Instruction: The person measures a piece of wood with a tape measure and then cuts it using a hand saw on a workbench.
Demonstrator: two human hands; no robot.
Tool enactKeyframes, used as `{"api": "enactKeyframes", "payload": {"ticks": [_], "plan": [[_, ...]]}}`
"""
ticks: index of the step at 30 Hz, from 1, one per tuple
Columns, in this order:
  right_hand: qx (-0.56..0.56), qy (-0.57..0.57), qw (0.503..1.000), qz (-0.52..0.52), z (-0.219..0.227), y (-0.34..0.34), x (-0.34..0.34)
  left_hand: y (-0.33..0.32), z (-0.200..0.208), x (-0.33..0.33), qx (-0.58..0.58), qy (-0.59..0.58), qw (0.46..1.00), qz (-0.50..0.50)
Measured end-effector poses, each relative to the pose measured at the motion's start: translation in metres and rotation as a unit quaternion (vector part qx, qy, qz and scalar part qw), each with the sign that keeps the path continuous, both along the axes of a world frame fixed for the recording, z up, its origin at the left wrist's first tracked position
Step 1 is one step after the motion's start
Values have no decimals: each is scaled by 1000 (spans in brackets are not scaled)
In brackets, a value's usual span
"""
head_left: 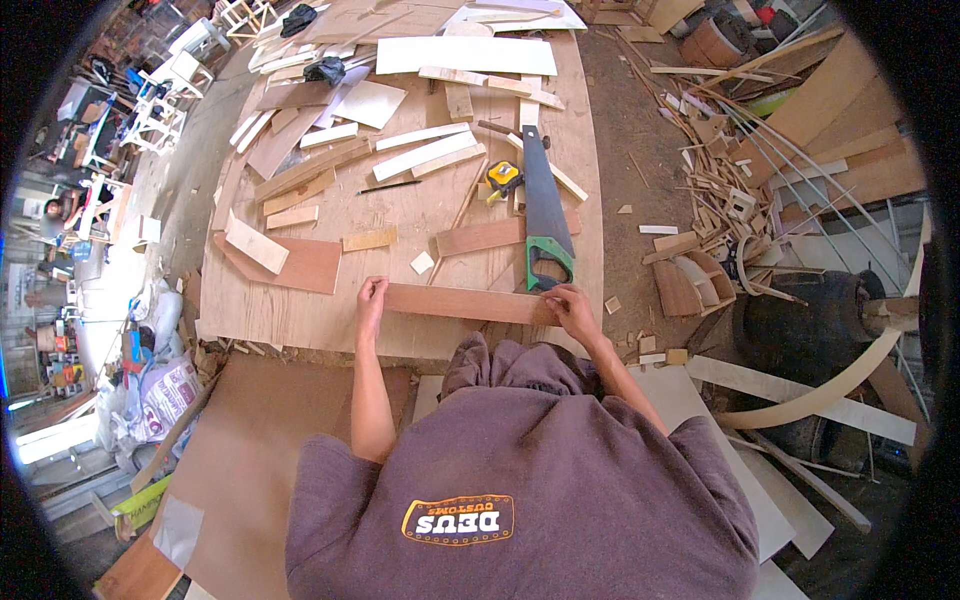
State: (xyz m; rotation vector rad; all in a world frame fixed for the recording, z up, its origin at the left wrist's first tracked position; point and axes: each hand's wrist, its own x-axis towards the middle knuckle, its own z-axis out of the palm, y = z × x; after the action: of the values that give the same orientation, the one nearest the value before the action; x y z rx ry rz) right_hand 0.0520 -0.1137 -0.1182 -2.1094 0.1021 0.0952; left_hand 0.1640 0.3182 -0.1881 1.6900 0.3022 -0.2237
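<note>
A long, narrow reddish-brown wooden board (465,304) lies crosswise near the front of the worktable (270,322). My left hand (371,298) grips its left end with closed fingers. At the other end, my right hand (572,310) has its fingers closed on the board. Just beyond the right hand rests a handsaw (543,190) with a green handle, its blade pointing away from me. To the left of the blade sit a yellow and black tape measure (503,177) and a dark pencil (389,187). A small pale square block (422,262) lies beyond the board.
Wood offcuts (315,165) cover the table's left and far parts, with a white panel (465,56) at the back. Scrap wood (715,175) is heaped on the floor to the right, near a dark drum (800,325). Plastic bags (165,395) stand at the left.
</note>
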Motion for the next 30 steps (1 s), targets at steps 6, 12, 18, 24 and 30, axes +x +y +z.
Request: {"api": "enactKeyframes", "payload": {"ticks": [6, 12, 18, 24, 30], "plan": [[-24, -28, 999, 4, -8, -2, 5, -29, 30, -2, 339, -156, 928, -23], [-36, -27, 999, -4, -19, -3, 4, -103, 69, -23, 380, -207, 843, -320], [-24, 14, 1000, -13, -12, -2, 3, -131, 81, -28, 392, -224, 767, -457], [-40, -19, 999, -10, -11, -1, 4, -131, 43, -30, 451, -294, 723, -432], [-55, -3, 998, -6, -5, -1, 4, -138, 59, -35, 379, -278, 784, -406]]}}
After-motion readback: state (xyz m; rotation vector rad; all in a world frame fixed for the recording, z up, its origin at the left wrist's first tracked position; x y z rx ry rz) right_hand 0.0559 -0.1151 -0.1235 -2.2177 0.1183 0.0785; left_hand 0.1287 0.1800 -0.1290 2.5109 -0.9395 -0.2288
